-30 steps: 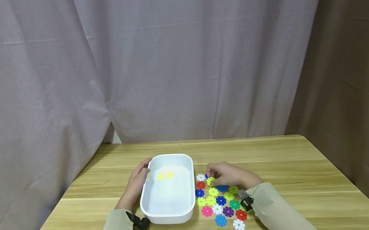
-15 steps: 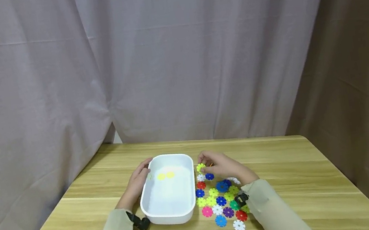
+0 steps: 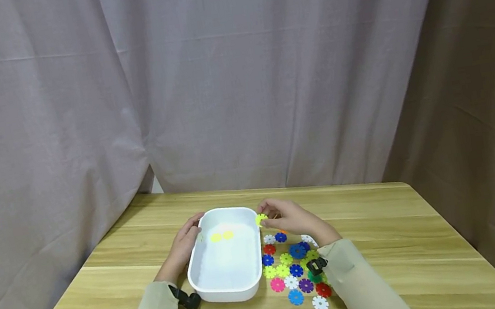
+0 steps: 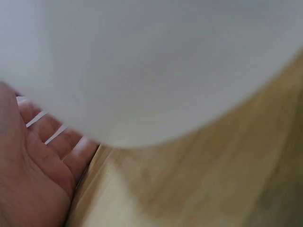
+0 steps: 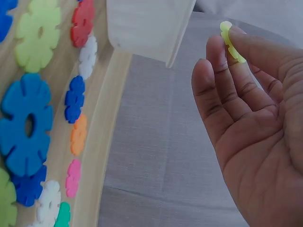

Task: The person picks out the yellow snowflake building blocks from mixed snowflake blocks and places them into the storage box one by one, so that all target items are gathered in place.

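My right hand [image 3: 287,216] pinches a yellow notched plastic disc [image 3: 261,220] between thumb and fingers, at the upper right rim of a white tray [image 3: 229,290]. In the right wrist view the yellow disc [image 5: 232,43] shows edge-on at the fingertips, the other fingers loosely bent. My left hand [image 3: 186,249] holds the tray's left side, thumb at the rim; the left wrist view shows its fingers [image 4: 47,130] against the outer wall. Two yellow discs [image 3: 222,236] lie inside the tray.
Several discs lie right of the tray, including a large blue one [image 3: 297,251], a pink one [image 3: 277,284], a purple one [image 3: 306,285] and a white one [image 3: 320,304]. The wooden table [image 3: 435,254] ends at a grey curtain [image 3: 239,97].
My right hand has lifted the yellow disc from among the others and carried it up and left to the tray's rim. The left hand and tray stay put.
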### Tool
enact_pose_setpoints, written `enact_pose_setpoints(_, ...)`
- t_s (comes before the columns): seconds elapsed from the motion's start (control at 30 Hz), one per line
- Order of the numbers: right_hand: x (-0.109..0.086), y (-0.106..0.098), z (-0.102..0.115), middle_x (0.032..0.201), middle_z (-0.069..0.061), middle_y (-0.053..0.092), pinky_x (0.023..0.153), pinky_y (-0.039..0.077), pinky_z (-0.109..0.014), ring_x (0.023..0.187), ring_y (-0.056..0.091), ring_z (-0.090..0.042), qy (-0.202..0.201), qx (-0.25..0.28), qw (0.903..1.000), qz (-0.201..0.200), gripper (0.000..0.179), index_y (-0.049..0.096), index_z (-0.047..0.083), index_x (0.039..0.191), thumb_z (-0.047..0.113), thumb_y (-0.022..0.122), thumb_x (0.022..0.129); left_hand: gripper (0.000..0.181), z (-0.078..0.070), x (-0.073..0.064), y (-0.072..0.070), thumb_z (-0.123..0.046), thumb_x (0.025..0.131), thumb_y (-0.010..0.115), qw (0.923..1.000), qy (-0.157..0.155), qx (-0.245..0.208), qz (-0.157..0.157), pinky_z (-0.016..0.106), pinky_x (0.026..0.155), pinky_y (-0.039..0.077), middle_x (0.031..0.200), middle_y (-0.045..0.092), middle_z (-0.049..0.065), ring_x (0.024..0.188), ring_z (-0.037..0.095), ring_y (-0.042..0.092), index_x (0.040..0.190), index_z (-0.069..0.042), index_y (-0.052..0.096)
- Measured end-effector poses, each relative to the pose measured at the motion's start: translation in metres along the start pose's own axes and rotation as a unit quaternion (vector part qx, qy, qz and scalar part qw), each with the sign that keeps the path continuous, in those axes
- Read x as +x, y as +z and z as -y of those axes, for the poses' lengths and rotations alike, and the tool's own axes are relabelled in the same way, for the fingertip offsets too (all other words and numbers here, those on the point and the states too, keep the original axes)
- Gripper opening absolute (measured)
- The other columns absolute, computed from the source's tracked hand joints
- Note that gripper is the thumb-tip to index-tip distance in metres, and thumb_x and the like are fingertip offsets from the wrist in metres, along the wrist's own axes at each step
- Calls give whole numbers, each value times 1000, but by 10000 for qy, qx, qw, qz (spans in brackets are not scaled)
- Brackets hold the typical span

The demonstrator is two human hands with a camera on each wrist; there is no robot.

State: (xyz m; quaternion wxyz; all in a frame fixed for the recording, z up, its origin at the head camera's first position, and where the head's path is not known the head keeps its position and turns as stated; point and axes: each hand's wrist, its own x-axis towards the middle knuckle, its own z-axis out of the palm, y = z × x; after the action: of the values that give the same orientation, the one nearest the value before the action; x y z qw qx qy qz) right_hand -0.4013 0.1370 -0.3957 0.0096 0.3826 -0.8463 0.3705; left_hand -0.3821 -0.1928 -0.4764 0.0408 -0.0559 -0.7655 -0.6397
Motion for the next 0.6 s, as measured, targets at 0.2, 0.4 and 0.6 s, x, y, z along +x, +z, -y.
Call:
enact_pose_setpoints(0.2,6,2,7,100,6,66,78,56,-34,91,64,-14,-62,33,10000,-37,26,64,11,120,21,69,96,48,0,-1,-2,-22,103,42,10000,63,-2,-60,49,117,31,159,37,3,146,29,34,150,-21,48)
enact_pose_setpoints(0.4,14,7,14,100,6,67,81,56,-33,92,64,-13,-173,121,9998,-27,24,65,11,117,21,70,96,47,-2,-3,-1,-22,103,42,9999,60,-23,-100,49,116,34,159,38,3,144,29,37,149,-21,49)
enact_pose_setpoints(0.6,23,15,23,101,4,68,82,56,-35,93,65,-15,-276,294,9992,36,25,65,10,119,19,70,96,47,-3,-2,-1,-22,102,41,9999,26,11,-117,49,116,34,159,38,4,143,30,38,149,-22,49)
